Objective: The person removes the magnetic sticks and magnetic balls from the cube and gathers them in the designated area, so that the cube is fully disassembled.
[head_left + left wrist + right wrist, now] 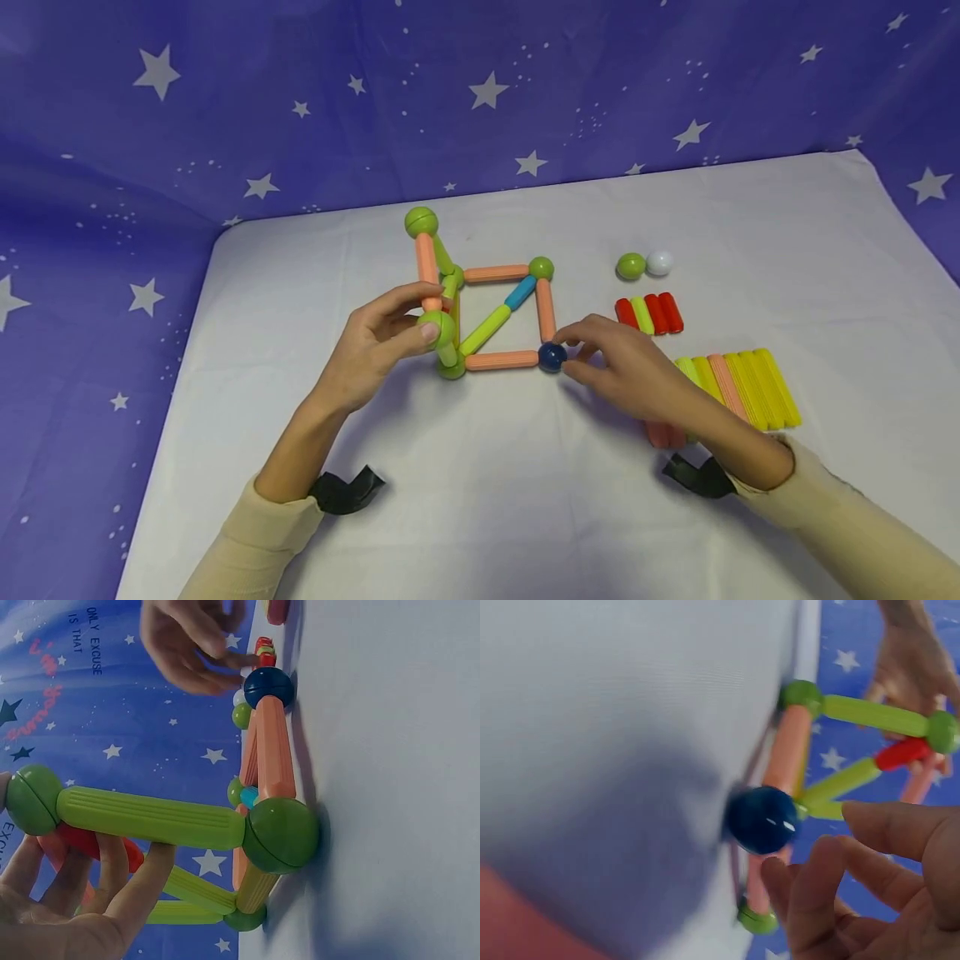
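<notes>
A toy ball-and-stick frame [502, 361] stands on the white table, with a flat square base of salmon sticks and an upright side at the left. My left hand [375, 342] grips that upright side, thumb on its near upper green ball [437, 331] and fingers behind the salmon stick [426, 254]. A green-and-blue diagonal [487, 328] crosses the base. At the base's near right corner sits a dark blue ball [552, 357]. My right hand [630, 367] is beside it, thumb and fingers spread; in the right wrist view a fingertip is right at the blue ball's edge.
Behind the right hand lie a loose green ball [631, 266] and a white ball [660, 263]. Short red and green sticks [657, 313] form a row below them. Longer, mostly yellow sticks [765, 387] lie at the right, partly behind the right forearm. A starry blue curtain [420, 108] hangs behind.
</notes>
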Available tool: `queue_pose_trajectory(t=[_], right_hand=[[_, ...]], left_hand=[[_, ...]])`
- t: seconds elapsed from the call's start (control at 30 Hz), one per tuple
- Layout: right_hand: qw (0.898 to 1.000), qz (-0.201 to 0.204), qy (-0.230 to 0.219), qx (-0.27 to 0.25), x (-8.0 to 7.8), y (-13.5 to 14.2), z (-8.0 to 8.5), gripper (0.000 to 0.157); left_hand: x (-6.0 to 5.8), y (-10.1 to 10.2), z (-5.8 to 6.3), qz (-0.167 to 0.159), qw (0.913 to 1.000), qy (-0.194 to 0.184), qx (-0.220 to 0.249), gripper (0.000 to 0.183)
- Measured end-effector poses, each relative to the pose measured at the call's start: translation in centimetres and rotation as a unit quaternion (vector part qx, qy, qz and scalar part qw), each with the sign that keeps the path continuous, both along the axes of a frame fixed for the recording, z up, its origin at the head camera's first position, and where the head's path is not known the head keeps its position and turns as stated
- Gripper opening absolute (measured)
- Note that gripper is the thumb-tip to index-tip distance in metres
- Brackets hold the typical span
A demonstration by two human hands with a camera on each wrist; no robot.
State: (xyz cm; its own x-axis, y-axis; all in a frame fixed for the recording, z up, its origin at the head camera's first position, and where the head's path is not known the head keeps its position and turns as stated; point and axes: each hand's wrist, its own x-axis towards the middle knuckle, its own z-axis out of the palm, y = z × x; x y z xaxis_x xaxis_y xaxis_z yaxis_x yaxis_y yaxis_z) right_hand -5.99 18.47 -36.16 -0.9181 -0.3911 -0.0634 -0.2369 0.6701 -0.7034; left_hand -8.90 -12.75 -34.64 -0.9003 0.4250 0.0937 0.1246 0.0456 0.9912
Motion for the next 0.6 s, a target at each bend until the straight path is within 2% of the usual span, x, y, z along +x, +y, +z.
queue_pose_trajectory(t=[0.17,0.33,0.5,0.6], right_hand=[[0.999,0.008,-0.031,0.025,-1.2,-1.1,-1.1,0.032],[0.997,0.019,-0.049,0.056,-2.2,-1.4,-0.8,0.028],[0.994,0.033,-0.059,0.082,-3.2,-0.9,-0.2,0.027],[0.994,0.037,-0.063,0.083,-3.9,-0.4,-0.1,0.028]], left_hand=[[0.4,0.2,0.0,-0.003,0.9995,0.021,-0.023,0.043],[1.4,0.5,0.2,-0.002,0.999,0.038,-0.023,0.044],[2.7,1.2,0.6,-0.024,0.9996,0.012,-0.003,0.053],[3.2,1.6,0.8,-0.042,0.9989,-0.015,0.015,0.052]])
